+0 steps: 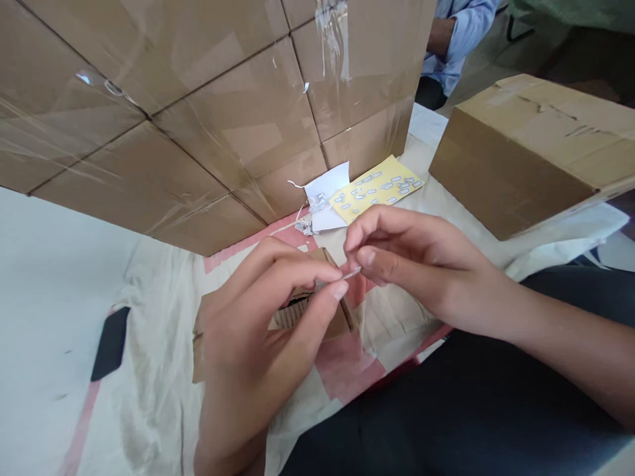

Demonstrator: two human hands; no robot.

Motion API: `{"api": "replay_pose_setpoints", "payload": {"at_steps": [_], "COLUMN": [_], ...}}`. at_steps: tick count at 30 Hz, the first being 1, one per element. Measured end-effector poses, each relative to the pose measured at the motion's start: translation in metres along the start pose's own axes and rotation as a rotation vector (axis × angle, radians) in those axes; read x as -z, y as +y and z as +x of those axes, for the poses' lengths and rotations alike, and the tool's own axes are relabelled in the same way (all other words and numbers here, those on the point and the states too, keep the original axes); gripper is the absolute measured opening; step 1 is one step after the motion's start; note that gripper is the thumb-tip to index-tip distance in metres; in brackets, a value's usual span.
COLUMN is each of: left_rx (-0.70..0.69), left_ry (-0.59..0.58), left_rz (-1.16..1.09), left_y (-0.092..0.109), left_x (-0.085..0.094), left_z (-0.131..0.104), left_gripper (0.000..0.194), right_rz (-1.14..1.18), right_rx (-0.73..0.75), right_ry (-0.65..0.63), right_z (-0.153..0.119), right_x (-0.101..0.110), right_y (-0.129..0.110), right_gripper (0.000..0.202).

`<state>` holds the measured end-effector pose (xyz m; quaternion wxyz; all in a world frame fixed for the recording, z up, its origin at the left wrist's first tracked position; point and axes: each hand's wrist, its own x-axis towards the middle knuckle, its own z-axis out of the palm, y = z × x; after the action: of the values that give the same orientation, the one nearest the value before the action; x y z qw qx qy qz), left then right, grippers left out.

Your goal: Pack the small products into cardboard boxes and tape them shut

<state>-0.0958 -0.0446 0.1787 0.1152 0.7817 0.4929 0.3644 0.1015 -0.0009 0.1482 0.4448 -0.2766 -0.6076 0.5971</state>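
Observation:
Between the fingertips of both hands is a tiny, thin, whitish piece [352, 273], too small to name. My left hand [268, 330] pinches one end of it with thumb and forefinger. The thumb and fingers of my right hand [421, 264] close on the other end. Below the hands stands a small open cardboard box [342, 324], partly hidden by my left hand. Beyond them lie a yellow sheet [370, 192] bearing several small pale rectangular pieces and a white paper [337, 182] with a little heap of clear bits [317, 203] on it.
Taped cardboard boxes [208, 112] form a wall at the back left. A large carton [516, 158] stands at right. The cloth [153, 344] has pink patches, and a black flat object [111, 344] lies at left. Another person's sleeve [466, 33] shows at the top right.

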Motion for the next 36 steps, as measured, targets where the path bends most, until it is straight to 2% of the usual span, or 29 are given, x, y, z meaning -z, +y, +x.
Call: {"api": "replay_pose_setpoints", "payload": {"at_steps": [2, 5, 10, 21, 30, 36], "left_rx": [0.046, 0.069, 0.053, 0.058, 0.075, 0.025], "left_ry": [0.031, 0.052, -0.030, 0.005, 0.077, 0.020], "left_rz": [-0.027, -0.053, -0.072, -0.030, 0.020, 0.026], "left_y": [0.0002, 0.0001, -0.0014, -0.0011, -0.0020, -0.0023], "left_x": [-0.0011, -0.0034, -0.0031, -0.0041, -0.0033, -0.0032], "left_z": [-0.0003, -0.0001, 0.0010, -0.0014, -0.0011, -0.0018], "left_gripper": [0.012, 0.011, 0.013, 0.016, 0.008, 0.012], "right_rz": [-0.045, -0.064, -0.044, -0.049, -0.118, -0.146], "right_rx": [0.031, 0.028, 0.000, -0.023, 0.037, 0.050], "right_ry": [0.035, -0.024, -0.096, -0.172, -0.150, -0.162], "right_z": [-0.0005, -0.0020, -0.0034, -0.0025, -0.0006, -0.0020], "right_x": [0.0018, 0.0029, 0.0020, 0.0064, 0.0043, 0.0026], "right_y": [-0.0020, -0.0048, -0.0045, -0.0052, -0.0030, -0.0011], "right_gripper": [0.011, 0.015, 0.019, 0.018, 0.018, 0.014]}}
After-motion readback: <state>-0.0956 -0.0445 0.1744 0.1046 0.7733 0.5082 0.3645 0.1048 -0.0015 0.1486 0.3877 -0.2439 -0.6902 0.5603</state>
